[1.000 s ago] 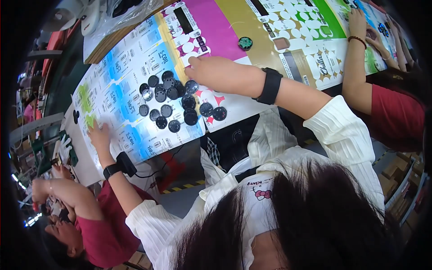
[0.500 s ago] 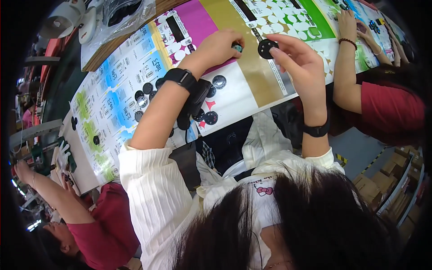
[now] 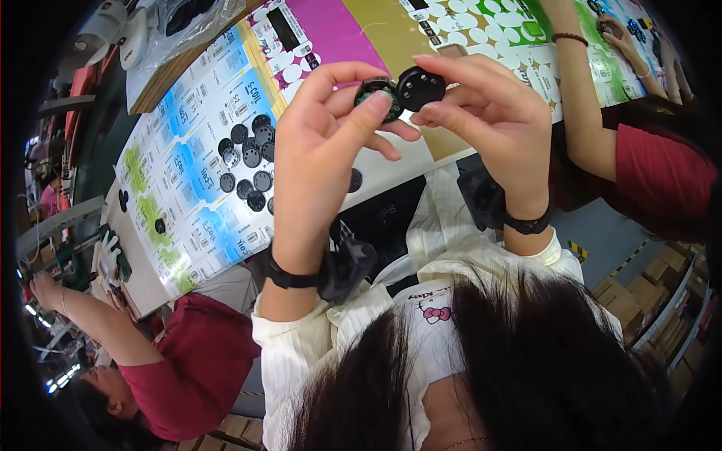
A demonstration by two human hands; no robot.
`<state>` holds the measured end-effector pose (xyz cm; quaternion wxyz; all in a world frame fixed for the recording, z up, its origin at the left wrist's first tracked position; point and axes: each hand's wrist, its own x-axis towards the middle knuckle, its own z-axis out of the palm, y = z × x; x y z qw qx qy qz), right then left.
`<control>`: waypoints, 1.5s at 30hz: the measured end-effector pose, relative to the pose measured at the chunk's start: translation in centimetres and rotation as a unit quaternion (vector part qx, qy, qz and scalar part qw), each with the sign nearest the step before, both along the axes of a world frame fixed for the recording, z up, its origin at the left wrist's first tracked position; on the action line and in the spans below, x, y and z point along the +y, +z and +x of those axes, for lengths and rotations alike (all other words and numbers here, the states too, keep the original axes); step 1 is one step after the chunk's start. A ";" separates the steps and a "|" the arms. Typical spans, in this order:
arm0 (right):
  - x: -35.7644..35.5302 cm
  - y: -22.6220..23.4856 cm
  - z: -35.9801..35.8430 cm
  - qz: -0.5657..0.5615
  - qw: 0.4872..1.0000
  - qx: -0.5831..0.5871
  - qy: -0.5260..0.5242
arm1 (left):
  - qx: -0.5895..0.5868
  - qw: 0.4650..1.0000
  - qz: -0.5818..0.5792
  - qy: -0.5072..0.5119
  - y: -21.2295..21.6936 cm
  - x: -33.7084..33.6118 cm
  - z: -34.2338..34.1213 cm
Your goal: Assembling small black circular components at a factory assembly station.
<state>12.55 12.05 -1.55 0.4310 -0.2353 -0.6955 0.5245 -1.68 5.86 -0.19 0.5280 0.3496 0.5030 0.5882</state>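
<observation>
My left hand (image 3: 327, 135) is closed on a round black housing (image 3: 378, 98) with a green circuit board showing inside it, the thumb lying over its face. Close against it on the right, my right hand (image 3: 492, 113) pinches a round black cover (image 3: 421, 89) with small holes between thumb and fingers. The two round parts are side by side at their edges; whether they touch I cannot tell. Left of my left forearm, several black discs (image 3: 252, 154) lie in a loose cluster on the printed sheets. Another black disc (image 3: 356, 180) lies right of that forearm.
Printed sheets (image 3: 180, 173) cover the table. Plastic-wrapped black items (image 3: 188, 19) sit on a wooden board at the far left. Co-workers in red sleeves (image 3: 662, 169) work on both sides; one's arm (image 3: 575, 90) reaches over the table at right. Cardboard boxes (image 3: 617, 301) stand on shelving at lower right.
My left hand has turned palm up and come nearer, lifting the housing with the board off the table. My right hand has brought the black cover beside it.
</observation>
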 end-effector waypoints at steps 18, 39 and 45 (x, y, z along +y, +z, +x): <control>0.0 1.0 0.5 0.404 0.911 -0.080 0.011 | -0.110 0.989 0.055 -0.077 0.3 -3.3 -1.1; -0.3 1.1 -0.2 0.414 0.908 -0.022 0.052 | -0.043 0.993 0.047 -0.095 -0.1 -3.7 -1.4; 0.0 0.5 0.0 0.445 0.892 -0.070 0.030 | 0.022 0.997 0.066 -0.018 0.7 -4.2 0.4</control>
